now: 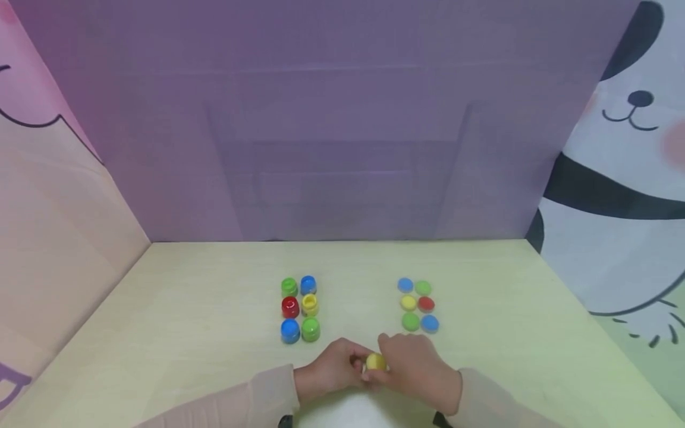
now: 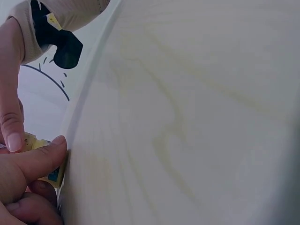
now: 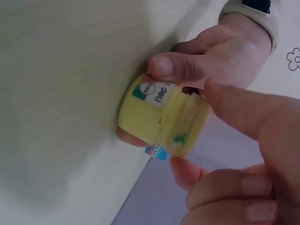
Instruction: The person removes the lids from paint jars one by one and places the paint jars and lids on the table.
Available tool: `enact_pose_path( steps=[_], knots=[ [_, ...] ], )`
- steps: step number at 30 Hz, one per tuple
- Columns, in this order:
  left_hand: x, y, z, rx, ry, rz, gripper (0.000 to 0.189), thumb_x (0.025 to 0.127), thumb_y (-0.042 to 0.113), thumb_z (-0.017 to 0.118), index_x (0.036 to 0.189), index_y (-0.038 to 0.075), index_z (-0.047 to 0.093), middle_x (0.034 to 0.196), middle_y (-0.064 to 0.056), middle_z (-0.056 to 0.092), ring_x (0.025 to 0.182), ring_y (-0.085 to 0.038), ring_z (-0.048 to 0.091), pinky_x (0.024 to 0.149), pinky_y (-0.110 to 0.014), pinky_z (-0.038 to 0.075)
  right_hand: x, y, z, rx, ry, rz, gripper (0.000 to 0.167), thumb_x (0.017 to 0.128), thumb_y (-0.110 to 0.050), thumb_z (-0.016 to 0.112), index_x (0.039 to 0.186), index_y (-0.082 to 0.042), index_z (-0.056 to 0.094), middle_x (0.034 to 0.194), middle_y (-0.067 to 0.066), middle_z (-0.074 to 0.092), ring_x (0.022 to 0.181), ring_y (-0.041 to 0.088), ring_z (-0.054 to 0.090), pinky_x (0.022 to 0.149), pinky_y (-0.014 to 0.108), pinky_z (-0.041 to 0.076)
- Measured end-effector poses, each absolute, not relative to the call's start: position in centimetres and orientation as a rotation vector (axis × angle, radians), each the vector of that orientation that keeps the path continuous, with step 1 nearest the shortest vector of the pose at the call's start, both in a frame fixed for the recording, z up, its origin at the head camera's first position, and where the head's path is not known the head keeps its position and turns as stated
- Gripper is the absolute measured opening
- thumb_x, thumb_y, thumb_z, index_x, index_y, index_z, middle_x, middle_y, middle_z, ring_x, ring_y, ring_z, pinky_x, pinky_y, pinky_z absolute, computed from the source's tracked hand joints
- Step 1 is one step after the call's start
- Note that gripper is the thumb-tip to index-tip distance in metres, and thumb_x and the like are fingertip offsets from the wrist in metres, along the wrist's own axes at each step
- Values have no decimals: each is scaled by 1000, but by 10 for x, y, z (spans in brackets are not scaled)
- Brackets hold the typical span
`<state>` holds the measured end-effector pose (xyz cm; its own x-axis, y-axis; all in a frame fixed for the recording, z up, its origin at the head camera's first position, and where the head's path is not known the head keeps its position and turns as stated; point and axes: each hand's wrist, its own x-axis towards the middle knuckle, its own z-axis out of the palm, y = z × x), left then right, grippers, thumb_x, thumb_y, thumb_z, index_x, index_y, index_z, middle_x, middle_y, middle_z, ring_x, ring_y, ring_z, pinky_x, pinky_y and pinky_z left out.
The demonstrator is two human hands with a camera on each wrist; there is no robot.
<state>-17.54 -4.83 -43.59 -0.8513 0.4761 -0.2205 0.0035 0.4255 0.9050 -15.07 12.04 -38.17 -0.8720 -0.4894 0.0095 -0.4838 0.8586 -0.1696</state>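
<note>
A small yellow paint jar (image 1: pixel 376 362) with a printed label is between my two hands near the table's front edge. My left hand (image 1: pixel 334 367) grips the jar's body, its thumb (image 3: pixel 171 67) along the label side in the right wrist view. My right hand (image 1: pixel 420 367) pinches the yellow lid end (image 3: pixel 188 125) between thumb and fingers; a green smear marks that end. In the left wrist view, fingers cover much of the jar (image 2: pixel 55 177), which lies tilted on its side in the right wrist view.
Left of centre, paint jars stand in two columns: green (image 1: pixel 289 288), blue (image 1: pixel 308 285), red (image 1: pixel 291 307), yellow (image 1: pixel 310 305) and others. Right of centre, flat round lids lie in two columns, among them a red lid (image 1: pixel 426 304). A purple wall panel (image 1: pixel 342 178) rises behind the table (image 1: pixel 214 285).
</note>
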Motion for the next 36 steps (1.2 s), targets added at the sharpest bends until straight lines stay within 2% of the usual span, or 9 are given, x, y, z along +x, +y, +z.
enact_pose_path(
  steps=[9, 13, 17, 20, 23, 25, 28, 31, 36],
  knots=[
    [-175, -48, -435, 404, 2194, 1454, 25, 71, 8, 80, 93, 18, 75, 55, 3, 47, 53, -9, 39, 48, -18, 29, -159, 126, -378, -986, 2870, -336, 31, 79, -35, 72, 83, -15, 49, 60, -9, 41, 50, 5, 34, 45, 19, 32],
    [-175, -48, -435, 383, 2182, 1456, 25, 70, 7, 81, 91, 18, 74, 55, 3, 45, 53, -10, 39, 49, -19, 28, -163, 132, -374, -1068, 2766, -407, 20, 81, -24, 73, 92, -17, 58, 66, -11, 52, 54, 3, 39, 51, 19, 36],
    [-174, -47, -434, 355, 2191, 1436, 25, 69, 8, 81, 90, 19, 74, 55, 3, 44, 55, -11, 39, 51, -20, 30, -165, 135, -372, -1128, 2726, -388, 26, 81, -15, 72, 106, -19, 64, 77, -10, 63, 58, 1, 44, 56, 19, 40],
    [-174, -47, -434, 362, 2198, 1420, 19, 70, 8, 81, 85, 17, 73, 55, 3, 45, 56, -12, 40, 53, -21, 31, -164, 134, -373, -1131, 2721, -418, 27, 82, -21, 72, 107, -18, 62, 72, -11, 59, 55, 0, 41, 53, 18, 38],
    [-175, -48, -434, 377, 2205, 1417, 19, 72, 6, 79, 87, 15, 73, 56, 2, 47, 56, -11, 41, 53, -21, 32, -160, 131, -376, -1128, 2798, -396, 27, 83, -35, 69, 97, -15, 58, 61, -12, 46, 50, 1, 35, 46, 18, 32],
    [-175, -48, -434, 391, 2214, 1417, 22, 72, 4, 78, 91, 14, 74, 56, 2, 48, 57, -11, 41, 54, -20, 33, -156, 128, -379, -1091, 2900, -324, 35, 83, -44, 66, 93, -13, 55, 57, -11, 39, 48, 2, 31, 42, 19, 28],
    [-175, -49, -433, 396, 2222, 1431, 32, 71, 0, 76, 101, 14, 73, 57, 2, 49, 58, -10, 42, 54, -19, 34, -151, 124, -383, -1009, 3039, -205, 46, 83, -55, 61, 87, -10, 53, 55, -8, 36, 45, 5, 30, 40, 20, 26],
    [-174, -48, -434, 396, 2223, 1437, 34, 70, -2, 76, 101, 13, 73, 58, 2, 50, 59, -11, 43, 55, -20, 36, -147, 121, -385, -899, 3102, -130, 51, 82, -59, 59, 86, -8, 54, 55, -5, 37, 45, 8, 32, 39, 23, 27],
    [-175, -47, -436, 393, 2232, 1436, 34, 69, -2, 77, 99, 14, 74, 60, 2, 53, 63, -12, 46, 60, -22, 39, -143, 116, -385, -793, 3114, -89, 47, 82, -56, 61, 78, -10, 50, 55, -3, 39, 45, 10, 35, 40, 26, 30]
  ],
)
